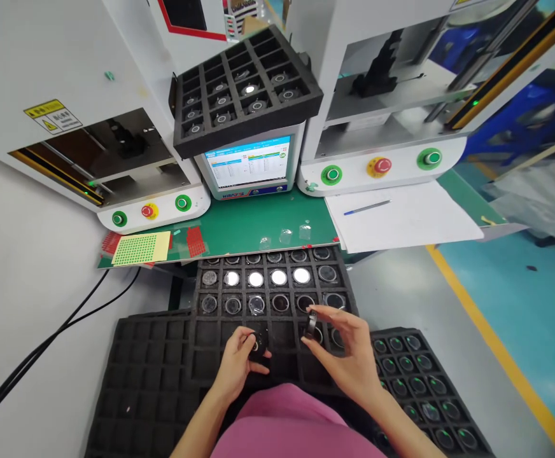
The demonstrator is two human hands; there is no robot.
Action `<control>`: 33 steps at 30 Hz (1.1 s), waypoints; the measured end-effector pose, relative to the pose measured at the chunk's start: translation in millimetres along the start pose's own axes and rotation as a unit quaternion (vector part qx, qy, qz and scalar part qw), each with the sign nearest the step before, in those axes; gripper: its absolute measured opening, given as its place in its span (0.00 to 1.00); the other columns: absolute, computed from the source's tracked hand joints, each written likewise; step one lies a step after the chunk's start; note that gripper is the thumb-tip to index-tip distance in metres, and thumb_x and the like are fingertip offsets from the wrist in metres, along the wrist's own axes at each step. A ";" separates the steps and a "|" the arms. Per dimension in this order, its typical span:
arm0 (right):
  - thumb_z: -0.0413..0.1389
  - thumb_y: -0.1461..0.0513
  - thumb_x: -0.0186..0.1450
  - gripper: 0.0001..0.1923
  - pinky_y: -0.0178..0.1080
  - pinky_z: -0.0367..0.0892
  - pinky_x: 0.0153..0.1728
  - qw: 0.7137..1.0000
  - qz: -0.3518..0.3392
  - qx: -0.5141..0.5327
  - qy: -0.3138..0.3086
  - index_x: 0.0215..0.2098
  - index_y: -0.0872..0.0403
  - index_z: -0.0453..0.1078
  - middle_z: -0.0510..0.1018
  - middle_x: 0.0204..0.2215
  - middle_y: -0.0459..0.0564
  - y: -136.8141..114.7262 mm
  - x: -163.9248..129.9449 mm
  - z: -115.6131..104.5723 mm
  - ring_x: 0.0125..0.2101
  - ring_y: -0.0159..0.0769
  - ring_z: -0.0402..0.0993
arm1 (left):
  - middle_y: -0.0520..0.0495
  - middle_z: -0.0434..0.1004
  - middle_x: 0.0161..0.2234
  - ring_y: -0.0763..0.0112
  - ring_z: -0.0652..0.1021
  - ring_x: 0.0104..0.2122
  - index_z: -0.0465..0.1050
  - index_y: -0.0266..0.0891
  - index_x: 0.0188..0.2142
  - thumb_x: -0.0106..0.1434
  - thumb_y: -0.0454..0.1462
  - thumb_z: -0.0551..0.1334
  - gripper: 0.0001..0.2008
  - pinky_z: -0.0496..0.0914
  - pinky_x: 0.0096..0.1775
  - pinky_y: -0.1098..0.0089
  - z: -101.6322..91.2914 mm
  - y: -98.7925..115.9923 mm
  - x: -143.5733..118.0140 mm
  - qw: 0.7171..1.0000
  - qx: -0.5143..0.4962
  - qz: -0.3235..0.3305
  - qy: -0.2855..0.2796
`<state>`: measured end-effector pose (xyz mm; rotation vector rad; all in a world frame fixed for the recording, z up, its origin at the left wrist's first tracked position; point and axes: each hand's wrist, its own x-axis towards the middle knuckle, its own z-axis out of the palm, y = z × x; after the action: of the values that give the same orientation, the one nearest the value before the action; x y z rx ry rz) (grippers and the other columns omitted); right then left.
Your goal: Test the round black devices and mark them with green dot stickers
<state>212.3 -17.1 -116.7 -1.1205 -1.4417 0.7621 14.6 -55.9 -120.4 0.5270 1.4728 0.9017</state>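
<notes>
My left hand [237,364] grips a small round black part [257,347] with a pale centre, low over the middle black foam tray [196,331]. My right hand [347,353] pinches a second black ring-shaped part [310,324] on edge between thumb and fingertips, just above the tray's cells. The tray's far rows hold several round parts, some with shiny silver faces [278,277], others dark rings [280,303]. The cells nearest my hands look empty.
An empty foam tray [139,381] lies at the left, and a tray of green-tinted round parts [418,385] at the right. Another tray [244,89] rests tilted on a screen unit [249,166]. Two white machines with green and red buttons flank it. Papers with a pen [401,216] lie at the right.
</notes>
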 end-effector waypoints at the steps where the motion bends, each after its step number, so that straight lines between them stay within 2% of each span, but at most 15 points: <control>1: 0.62 0.65 0.60 0.21 0.44 0.78 0.43 1.000 -0.003 0.000 -0.007 0.47 0.50 0.59 0.79 0.42 0.53 0.7 -0.3 1.4 0.43 0.39 0.80 | 0.50 0.73 0.30 0.70 0.76 0.25 0.65 0.38 0.34 0.53 0.55 0.67 0.24 0.70 0.19 0.73 1.5 7.7 -2.5 1.000 -0.025 -0.006 -0.004; 3: 0.62 0.64 0.61 0.21 0.46 0.78 0.43 0.999 -0.007 -0.023 -0.023 0.48 0.50 0.57 0.78 0.43 0.54 6.3 0.2 4.2 0.44 0.40 0.79 | 0.47 0.76 0.32 0.74 0.74 0.24 0.66 0.37 0.35 0.52 0.53 0.69 0.24 0.67 0.19 0.77 3.2 23.6 -6.7 0.998 -0.066 -0.009 -0.013; 5: 0.60 0.61 0.62 0.20 0.48 0.77 0.43 0.995 -0.003 -0.088 -0.054 0.48 0.50 0.57 0.78 0.45 0.56 18.2 2.6 7.7 0.44 0.42 0.79 | 0.45 0.78 0.30 0.75 0.73 0.23 0.67 0.36 0.35 0.52 0.51 0.70 0.23 0.65 0.19 0.78 4.4 38.4 -9.5 0.993 -0.112 -0.006 -0.027; 9: 0.56 0.63 0.62 0.15 0.54 0.74 0.42 0.971 0.015 -0.195 -0.134 0.47 0.53 0.62 0.78 0.43 0.59 50.9 14.3 18.6 0.42 0.50 0.78 | 0.47 0.75 0.24 0.76 0.70 0.20 0.70 0.34 0.33 0.53 0.51 0.70 0.23 0.62 0.17 0.79 9.4 60.0 -13.4 0.982 -0.182 0.010 -0.054; 14: 0.55 0.67 0.58 0.15 0.54 0.70 0.44 0.951 0.029 -0.228 -0.206 0.44 0.54 0.66 0.79 0.41 0.59 75.4 34.8 36.7 0.43 0.53 0.76 | 0.51 0.71 0.20 0.77 0.69 0.18 0.70 0.34 0.31 0.52 0.53 0.70 0.24 0.62 0.15 0.79 16.7 70.1 -18.1 0.988 -0.147 0.033 -0.034; 18: 0.56 0.68 0.56 0.16 0.51 0.69 0.45 0.943 0.055 -0.235 -0.228 0.44 0.55 0.67 0.78 0.42 0.60 83.4 46.3 45.5 0.44 0.53 0.75 | 0.53 0.71 0.21 0.79 0.66 0.13 0.68 0.36 0.31 0.53 0.56 0.67 0.25 0.60 0.12 0.78 15.3 70.3 -21.1 0.991 -0.120 0.035 -0.054; 21: 0.56 0.69 0.54 0.15 0.50 0.69 0.45 0.943 0.077 -0.218 -0.239 0.41 0.54 0.67 0.79 0.39 0.58 83.6 52.5 46.5 0.43 0.51 0.76 | 0.53 0.72 0.23 0.81 0.66 0.13 0.67 0.36 0.32 0.56 0.57 0.65 0.25 0.61 0.14 0.78 12.4 71.7 -22.9 0.994 -0.079 0.065 -0.047; 25: 0.58 0.65 0.56 0.14 0.56 0.68 0.49 0.956 0.100 -0.156 -0.228 0.41 0.54 0.68 0.79 0.43 0.61 60.7 60.1 46.7 0.47 0.53 0.75 | 0.50 0.75 0.26 0.81 0.66 0.15 0.67 0.36 0.32 0.58 0.55 0.64 0.23 0.60 0.18 0.78 10.0 76.2 -24.3 0.994 -0.022 0.109 -0.018; 27: 0.57 0.60 0.61 0.13 0.55 0.68 0.51 0.963 0.110 -0.100 -0.224 0.44 0.54 0.69 0.78 0.46 0.60 36.4 62.2 47.9 0.48 0.51 0.75 | 0.48 0.76 0.26 0.81 0.66 0.16 0.69 0.35 0.33 0.58 0.54 0.64 0.23 0.60 0.18 0.77 9.9 78.2 -24.7 0.993 -0.016 0.114 -0.017; 29: 0.51 0.56 0.67 0.14 0.51 0.70 0.51 0.965 0.113 -0.038 -0.232 0.46 0.54 0.70 0.79 0.45 0.57 7.0 61.9 50.1 0.47 0.45 0.76 | 0.47 0.76 0.26 0.80 0.67 0.16 0.70 0.34 0.33 0.59 0.53 0.64 0.22 0.61 0.19 0.76 10.7 79.8 -25.7 0.992 -0.017 0.124 -0.020; 31: 0.46 0.54 0.70 0.17 0.45 0.73 0.48 0.959 0.125 0.045 -0.251 0.46 0.53 0.72 0.80 0.44 0.54 -22.3 58.9 53.2 0.45 0.40 0.78 | 0.48 0.75 0.27 0.80 0.67 0.17 0.70 0.35 0.33 0.60 0.53 0.63 0.21 0.61 0.19 0.76 12.4 80.8 -28.2 0.990 -0.016 0.141 -0.026; 33: 0.47 0.52 0.70 0.18 0.41 0.76 0.40 0.926 0.179 0.183 -0.276 0.47 0.52 0.74 0.81 0.43 0.52 -46.5 54.1 56.9 0.38 0.37 0.80 | 0.51 0.72 0.25 0.80 0.66 0.17 0.70 0.36 0.34 0.63 0.52 0.60 0.20 0.60 0.19 0.76 14.4 81.7 -32.2 0.986 -0.001 0.165 -0.037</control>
<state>149.4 24.4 -65.4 -0.9196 -1.4666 1.6384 17.1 -29.8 -35.4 0.8116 1.3380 1.1290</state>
